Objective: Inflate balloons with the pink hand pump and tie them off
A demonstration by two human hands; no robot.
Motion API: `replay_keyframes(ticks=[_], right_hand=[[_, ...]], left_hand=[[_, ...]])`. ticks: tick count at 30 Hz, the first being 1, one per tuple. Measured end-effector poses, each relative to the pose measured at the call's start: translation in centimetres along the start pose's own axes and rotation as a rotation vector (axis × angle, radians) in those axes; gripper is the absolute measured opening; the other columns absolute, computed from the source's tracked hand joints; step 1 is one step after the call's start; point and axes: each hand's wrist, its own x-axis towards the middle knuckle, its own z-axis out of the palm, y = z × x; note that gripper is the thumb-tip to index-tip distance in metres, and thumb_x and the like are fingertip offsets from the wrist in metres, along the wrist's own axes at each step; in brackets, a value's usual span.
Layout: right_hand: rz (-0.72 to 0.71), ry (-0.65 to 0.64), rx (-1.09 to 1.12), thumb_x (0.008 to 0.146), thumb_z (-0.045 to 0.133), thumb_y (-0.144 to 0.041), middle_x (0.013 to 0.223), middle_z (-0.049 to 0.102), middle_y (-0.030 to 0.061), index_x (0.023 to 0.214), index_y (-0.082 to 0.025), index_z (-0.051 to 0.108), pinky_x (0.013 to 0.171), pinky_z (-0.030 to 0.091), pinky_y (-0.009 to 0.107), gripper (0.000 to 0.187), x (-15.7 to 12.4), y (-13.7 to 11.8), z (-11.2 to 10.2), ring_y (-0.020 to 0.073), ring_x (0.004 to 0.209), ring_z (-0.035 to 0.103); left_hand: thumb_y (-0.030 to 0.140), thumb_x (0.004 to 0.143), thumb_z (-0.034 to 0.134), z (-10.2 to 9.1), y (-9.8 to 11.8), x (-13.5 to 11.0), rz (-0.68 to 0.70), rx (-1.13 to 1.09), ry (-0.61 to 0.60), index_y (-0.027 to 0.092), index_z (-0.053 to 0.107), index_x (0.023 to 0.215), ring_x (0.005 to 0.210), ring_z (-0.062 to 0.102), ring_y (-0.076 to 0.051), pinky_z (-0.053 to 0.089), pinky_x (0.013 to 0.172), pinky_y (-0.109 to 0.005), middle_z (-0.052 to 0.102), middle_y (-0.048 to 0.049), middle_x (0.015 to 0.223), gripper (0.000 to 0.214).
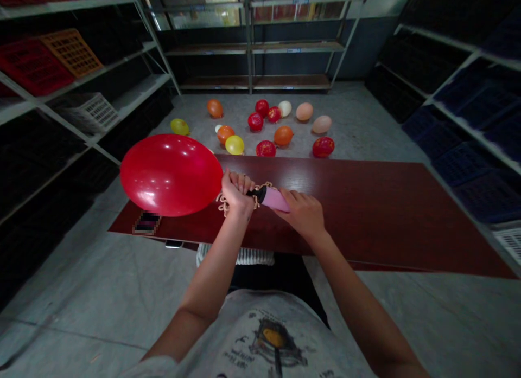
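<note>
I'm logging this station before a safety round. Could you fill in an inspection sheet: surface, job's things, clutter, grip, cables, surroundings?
Surface: glossy reddish-brown table.
Job's things: inflated red balloon; pink-and-black tool.
Clutter: tan strands beside the balloon's right end; blurred dark item at the table's left end.
Grip: left hand closed at the balloon's right end; right hand around the tool's pink part.
Cables: nothing seen.
Surroundings: other balloons on the floor; shelving behind them and on both sides, with crates at left.
</note>
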Motion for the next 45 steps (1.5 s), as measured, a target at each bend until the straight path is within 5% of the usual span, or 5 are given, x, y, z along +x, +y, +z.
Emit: replay_keyframes(ticks=[8,22,31,39,45], right_hand=[[-0.069,-0.014,-0.027,0.092,0.049,-0.058,0.096,0.072,0.0084,0.13,-0.019,0.055,0.069,0.033,0.032,0.054,-0.3,0.7,0.0,0.0211,0.081,0.06],[-0.065,0.023,-0.116,0.093,0.045,-0.06,0.094,0.07,0.0084,0.118,-0.017,0.061,0.069,0.03,0.032,0.052,-0.6,5.7,-0.8,0.0213,0.081,0.059],[-0.013,-0.008,0.014,0.087,0.058,-0.057,0.092,0.072,0.0085,0.114,-0.016,0.061,0.068,0.035,0.03,0.049,-0.6,4.2,0.2,0.0209,0.078,0.064],[0.043,-0.041,0.126,0.084,0.062,-0.057,0.096,0.073,0.0063,0.114,-0.02,0.06,0.064,0.037,0.03,0.048,1.7,0.5,-0.6,0.0214,0.078,0.067],[0.017,-0.065,0.128,0.085,0.059,-0.063,0.095,0.074,0.0059,0.117,-0.02,0.06,0.063,0.036,0.03,0.053,1.6,0.3,-0.7,0.0209,0.077,0.067]], left_hand=[[0.024,0.097,0.038,-0.7,1.2,0.7,-0.027,0.002,-0.012,0.019,0.014,0.053,0.032,0.016,-0.007,0.019,0.038,-0.024,0.014,0.0061,0.04,0.05],[0.023,0.099,0.035,1.0,7.3,3.3,0.054,0.055,-0.03,0.02,0.012,0.057,0.034,0.014,-0.007,0.021,0.038,-0.023,0.012,0.0066,0.043,0.048],[0.025,0.1,0.036,0.9,5.1,2.7,0.118,0.033,-0.01,0.019,0.016,0.055,0.033,0.014,-0.006,0.019,0.038,-0.023,0.012,0.0068,0.043,0.049],[0.03,0.101,0.038,1.9,1.1,0.6,0.053,0.018,-0.011,0.02,0.017,0.053,0.031,0.015,-0.007,0.017,0.037,-0.025,0.014,0.0065,0.04,0.053],[0.029,0.101,0.038,1.7,0.9,0.7,-0.027,0.053,0.008,0.019,0.017,0.052,0.03,0.016,-0.007,0.018,0.038,-0.025,0.014,0.0064,0.039,0.055]])
